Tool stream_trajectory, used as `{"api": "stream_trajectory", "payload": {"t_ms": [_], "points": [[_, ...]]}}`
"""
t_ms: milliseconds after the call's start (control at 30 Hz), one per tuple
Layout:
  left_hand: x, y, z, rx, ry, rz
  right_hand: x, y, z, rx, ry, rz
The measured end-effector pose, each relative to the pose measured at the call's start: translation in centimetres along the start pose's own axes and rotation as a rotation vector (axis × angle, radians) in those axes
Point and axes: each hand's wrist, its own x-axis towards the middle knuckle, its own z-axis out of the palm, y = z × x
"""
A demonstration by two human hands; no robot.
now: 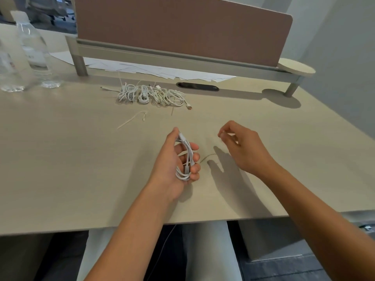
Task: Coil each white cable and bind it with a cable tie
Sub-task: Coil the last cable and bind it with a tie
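My left hand (178,159) grips a coiled white cable (185,161) above the desk, fingers and thumb curled round the loops, both plugs lying along the coil. My right hand (241,147) hovers to the right of it with fingertips pinched together, seemingly on the end of a thin cable tie (209,156) that trails down toward the coil; the tie is faint and partly hidden. A pile of several coiled white cables (151,95) lies farther back on the desk. A loose cable tie (133,118) lies in front of that pile.
Two clear plastic bottles (34,49) stand at the far left. Papers (162,71) lie under a raised shelf with a brown divider panel (182,27). A dark cable slot (197,86) sits behind the pile. The desk's front edge (142,224) runs below my forearms.
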Motion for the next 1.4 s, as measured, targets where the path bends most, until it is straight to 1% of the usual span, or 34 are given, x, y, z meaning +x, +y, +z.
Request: {"api": "stream_trajectory", "payload": {"t_ms": [67, 167, 300, 400, 467, 567, 733, 833, 967, 1033, 1100, 1233, 1300, 1400], "points": [[0.4, -0.4, 0.6, 0.008, -0.009, -0.009, 0.0, 0.4, -0.3, 0.074, -0.042, 0.044], [0.8, -0.8, 1.2, 0.021, -0.015, -0.014, -0.1, 1.0, -0.4, 0.034, 0.014, 0.057], [1.2, -1.0, 1.5, 0.034, -0.02, -0.013, -0.1, 1.6, -0.3, 0.059, 0.081, 0.088], [1.4, -1.1, 1.7, 0.04, -0.031, -0.021, -0.3, 2.0, -0.2, -0.054, 0.157, 0.021], [1.5, -1.2, 1.7, 0.042, -0.035, -0.025, -0.4, 1.9, -0.1, -0.102, 0.165, -0.009], [1.7, -1.1, 1.6, 0.045, -0.031, -0.029, -0.5, 1.7, -0.4, -0.095, 0.158, -0.033], [2.2, -0.3, 1.4, 0.017, -0.014, -0.028, -1.4, 0.6, -1.4, 0.028, 0.199, -0.051], [2.6, 0.2, 1.6, 0.015, -0.018, -0.02, -1.9, -0.6, -1.7, -0.041, 0.25, -0.152], [3.2, 1.2, 1.7, 0.046, -0.005, 0.013, -2.1, -2.0, -2.4, -0.086, 0.271, -0.205], [3.5, 1.7, 1.8, 0.064, 0.006, 0.041, -2.1, -2.6, -2.6, -0.12, 0.346, -0.219], [3.5, 2.1, 2.0, 0.081, 0.008, 0.072, -2.0, -3.0, -2.6, -0.14, 0.466, -0.239], [3.3, 2.2, 2.3, 0.077, -0.024, 0.104, -0.9, -3.2, -2.9, -0.204, 0.659, -0.293], [3.1, 2.1, 2.3, 0.081, -0.034, 0.111, -0.5, -3.2, -2.8, -0.258, 0.684, -0.309], [2.9, 2.0, 2.6, 0.061, -0.026, 0.116, -0.2, -3.3, -2.2, -0.305, 0.668, -0.33]]}}
